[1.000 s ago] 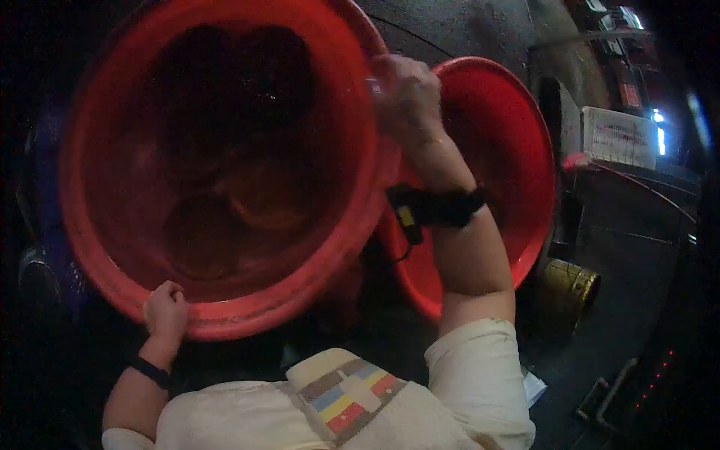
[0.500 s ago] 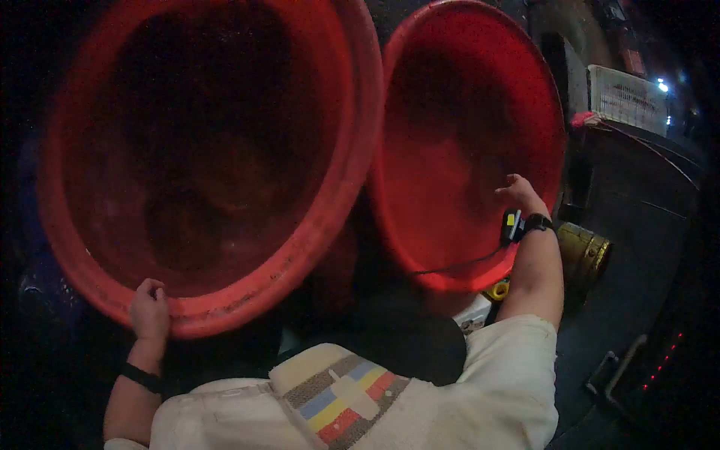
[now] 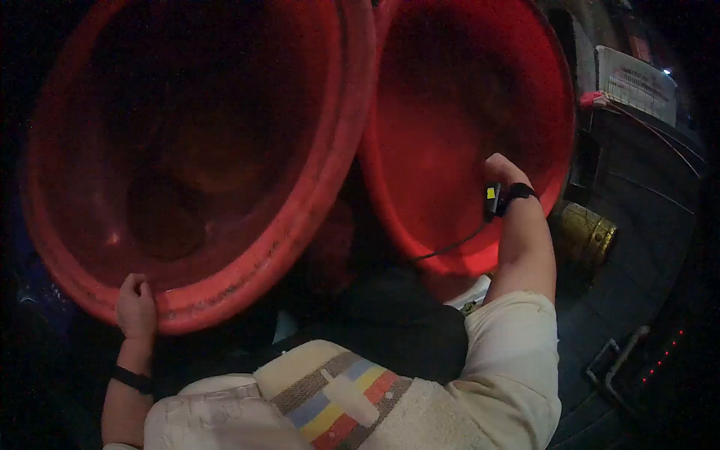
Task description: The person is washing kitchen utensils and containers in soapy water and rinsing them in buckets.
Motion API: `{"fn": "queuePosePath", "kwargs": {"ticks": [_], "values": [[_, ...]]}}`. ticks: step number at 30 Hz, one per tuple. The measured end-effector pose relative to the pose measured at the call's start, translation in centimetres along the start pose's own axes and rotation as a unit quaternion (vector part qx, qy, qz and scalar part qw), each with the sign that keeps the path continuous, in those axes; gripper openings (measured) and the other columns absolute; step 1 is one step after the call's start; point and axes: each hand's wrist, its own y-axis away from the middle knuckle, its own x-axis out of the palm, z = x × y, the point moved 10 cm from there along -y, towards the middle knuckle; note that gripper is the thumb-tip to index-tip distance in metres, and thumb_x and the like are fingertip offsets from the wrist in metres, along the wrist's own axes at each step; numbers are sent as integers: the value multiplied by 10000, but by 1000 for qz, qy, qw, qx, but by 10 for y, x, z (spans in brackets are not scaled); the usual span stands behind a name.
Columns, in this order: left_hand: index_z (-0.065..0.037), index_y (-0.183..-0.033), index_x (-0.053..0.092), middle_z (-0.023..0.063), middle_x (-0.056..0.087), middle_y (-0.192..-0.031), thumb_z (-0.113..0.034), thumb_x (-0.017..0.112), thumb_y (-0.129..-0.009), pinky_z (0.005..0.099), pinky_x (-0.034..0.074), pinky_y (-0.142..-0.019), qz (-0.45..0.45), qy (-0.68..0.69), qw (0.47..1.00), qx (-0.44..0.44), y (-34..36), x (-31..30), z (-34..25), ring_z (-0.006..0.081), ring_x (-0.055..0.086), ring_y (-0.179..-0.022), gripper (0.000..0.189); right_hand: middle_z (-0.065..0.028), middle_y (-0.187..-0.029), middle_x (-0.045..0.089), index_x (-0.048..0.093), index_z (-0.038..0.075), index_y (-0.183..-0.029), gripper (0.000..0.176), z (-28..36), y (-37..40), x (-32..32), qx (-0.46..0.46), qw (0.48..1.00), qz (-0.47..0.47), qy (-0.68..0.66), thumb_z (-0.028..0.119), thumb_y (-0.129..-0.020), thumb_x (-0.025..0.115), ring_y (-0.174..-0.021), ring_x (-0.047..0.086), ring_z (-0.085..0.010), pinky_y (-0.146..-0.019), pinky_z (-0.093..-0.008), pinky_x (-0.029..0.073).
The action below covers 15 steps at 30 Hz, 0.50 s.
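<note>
Two large red tubs lie side by side. At the near left rim of the left tub (image 3: 251, 292), my left hand (image 3: 136, 306) is closed with its fingers curled over the edge. Inside the right tub (image 3: 427, 157), over its right side, is my right hand (image 3: 508, 169). Its fingers look folded in, and anything they hold is hidden. A small black device (image 3: 492, 200) with a yellow patch sits by the right wrist's black band, and its cable (image 3: 450, 247) runs down to the left. Dark murk hides most of the left tub's inside.
Right of the right tub stands a yellowish metal can (image 3: 585, 238). A white basket (image 3: 636, 84) is at the upper right, with a pink item (image 3: 592, 99) and cords beside it. A bent metal handle (image 3: 619, 367) and small red lights show at the lower right.
My right hand has moved left and up in view, and its fingers, spread before, now look folded. My left hand stays at the rim. The view has shifted slightly.
</note>
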Motion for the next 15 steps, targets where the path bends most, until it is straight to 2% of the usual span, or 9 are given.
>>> {"fn": "queuePosePath", "kwargs": {"ticks": [3, 4, 5, 6, 7, 10, 13, 14, 15], "values": [[-64, -862, 568, 145, 596, -820, -153, 475, -790, 362, 436, -672, -3, -17, 1000, 3, -1, -10, 4, 304, 574, -769, 148, -75, -958, 618, 632, 126, -893, 211, 11, -19, 13, -73, 995, -69, 25, 178, -744, 491, -821, 609, -212, -633, -321, 499], [-67, -863, 570, 143, 597, -819, -155, 475, -790, 362, 436, -670, 1, -21, 1000, 6, -3, -10, 7, 304, 575, -769, 149, -76, -980, 609, 621, 119, -921, 225, -6, -22, 38, 15, 985, 35, -168, 178, -764, 471, -836, 605, -213, -649, -320, 498], [-72, -863, 571, 140, 598, -818, -156, 475, -790, 363, 436, -668, 12, -24, 1000, -11, -3, -10, 7, 305, 575, -770, 148, -78, -1001, 600, 610, 112, -949, 238, -6, 20, -4, 152, 899, 94, -401, 179, -783, 452, -850, 600, -213, -664, -319, 497], [-77, -864, 572, 138, 599, -816, -157, 474, -789, 364, 436, -665, 24, -26, 999, -28, -2, -11, 4, 305, 575, -770, 147, -80, -1023, 592, 599, 105, -976, 252, 0, 73, -60, 290, 790, 103, -531, 179, -803, 433, -864, 595, -214, -679, -317, 496], [-81, -864, 574, 136, 600, -815, -159, 474, -789, 366, 436, -663, 35, -29, 998, -43, -2, -9, 3, 306, 576, -770, 147, -88, -1033, 585, 585, 96, -994, 255, -3, 82, -68, 325, 754, 93, -563, 184, -803, 441, -882, 586, -220, -696, -321, 488], [-83, -861, 573, 137, 600, -806, -159, 472, -791, 364, 438, -659, 10, -18, 1000, 4, -3, -6, 2, 306, 576, -761, 145, -111, -1064, 564, 543, 71, -1048, 286, -10, 76, -64, 330, 756, 65, -561, 197, -803, 466, -936, 557, -240, -746, -333, 465], [-53, -886, 564, 124, 601, -810, -107, 482, -777, 339, 443, -653, 15, -42, 999, -6, -2, -3, 7, 259, 580, -754, 147, -135, -1096, 543, 501, 46, -1101, 341, -16, 80, -83, 342, 761, 21, -551, 211, -803, 492, -990, 528, -259, -795, -345, 442], [-42, -900, 560, 112, 598, -830, -90, 487, -769, 331, 444, -654, 38, 43, 998, -20, -5, 5, 16, 238, 575, -763, 157, -142, -1106, 537, 487, 38, -1119, 363, -17, 87, -100, 348, 762, 3, -545, 216, -803, 500, -1008, 518, -265, -812, -349, 435], [-31, -913, 556, 100, 594, -851, -73, 493, -761, 323, 444, -656, 66, 134, 988, -31, -18, 40, 28, 217, 570, -771, 170, -150, -1117, 530, 473, 30, -1137, 386, -16, 82, -109, 354, 764, -19, -539, 220, -803, 509, -1026, 509, -272, -829, -353, 427]]}}
